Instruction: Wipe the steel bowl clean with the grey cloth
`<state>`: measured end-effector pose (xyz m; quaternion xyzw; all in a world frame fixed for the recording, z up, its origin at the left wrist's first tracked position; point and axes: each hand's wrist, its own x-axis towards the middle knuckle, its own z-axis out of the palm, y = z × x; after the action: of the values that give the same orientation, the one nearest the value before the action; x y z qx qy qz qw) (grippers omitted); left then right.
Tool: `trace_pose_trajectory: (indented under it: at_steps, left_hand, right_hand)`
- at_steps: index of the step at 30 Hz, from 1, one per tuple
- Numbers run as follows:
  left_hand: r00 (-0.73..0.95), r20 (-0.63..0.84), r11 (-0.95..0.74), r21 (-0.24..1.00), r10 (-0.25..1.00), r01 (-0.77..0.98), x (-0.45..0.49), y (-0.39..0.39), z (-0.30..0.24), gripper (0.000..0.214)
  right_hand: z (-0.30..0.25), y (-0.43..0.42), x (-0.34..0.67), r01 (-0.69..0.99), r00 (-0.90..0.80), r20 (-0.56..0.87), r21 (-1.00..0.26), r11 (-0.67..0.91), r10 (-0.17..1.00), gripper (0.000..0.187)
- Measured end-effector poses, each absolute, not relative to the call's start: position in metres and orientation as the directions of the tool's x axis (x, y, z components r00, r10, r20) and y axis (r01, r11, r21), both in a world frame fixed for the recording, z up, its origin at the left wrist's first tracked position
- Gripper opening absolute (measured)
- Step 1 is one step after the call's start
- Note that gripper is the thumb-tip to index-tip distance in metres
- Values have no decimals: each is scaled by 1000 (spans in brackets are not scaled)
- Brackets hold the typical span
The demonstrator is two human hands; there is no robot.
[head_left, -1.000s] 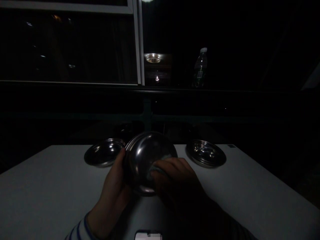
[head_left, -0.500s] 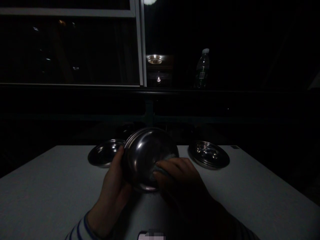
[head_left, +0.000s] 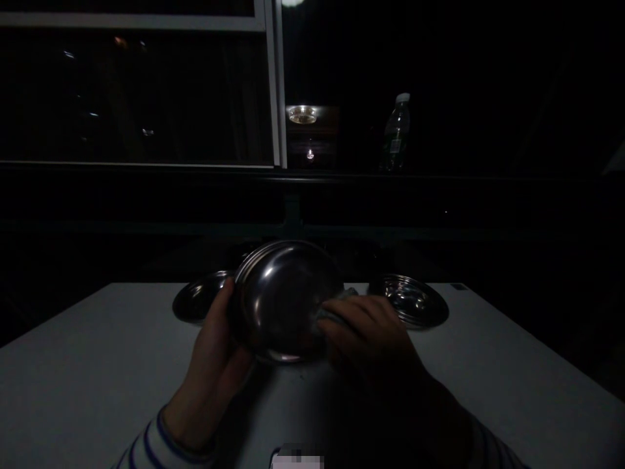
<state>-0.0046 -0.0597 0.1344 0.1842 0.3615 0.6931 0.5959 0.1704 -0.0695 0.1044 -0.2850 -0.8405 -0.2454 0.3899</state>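
A shiny metal bowl is held up tilted above the table, its rounded outside towards me. My left hand grips its left rim, thumb along the edge. Pinched in the fingers of my right hand is a greyish cloth, pressed near the right side of the bowl's outer surface. Dim light hides the cloth's exact kind and the fingers behind the bowl.
On the white table a metal bowl lies at the back left, another metal bowl at the back right. A phone-like object shows at the near edge. A plastic bottle stands on the window ledge.
The bowl has moved slightly up and left with my left hand. My right hand has slid with the cloth from the bowl's lower middle towards its right side.
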Motion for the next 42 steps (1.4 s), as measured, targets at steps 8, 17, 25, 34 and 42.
trace_pose_trajectory:
  at_steps: [8,17,25,34,42]
  left_hand:
    - [-201,-163,-20,727,966,-686,-4,-58,132,21]
    - [-196,-164,-16,725,967,-689,-4,-57,130,21]
    - [-179,-226,49,741,958,-669,1,-59,129,19]
    - [-227,-231,24,749,946,-662,1,-56,128,19]
    - [-144,-292,154,791,945,-592,6,-59,123,18]
  right_hand:
    - [103,-68,173,672,-533,799,200,713,278,17]
    - [104,-64,178,693,-513,801,176,699,308,16]
    - [98,-57,182,677,-520,787,142,722,332,19]
    - [96,-53,183,730,-445,821,100,676,359,18]
    - [99,-50,191,750,-418,812,55,659,407,20]
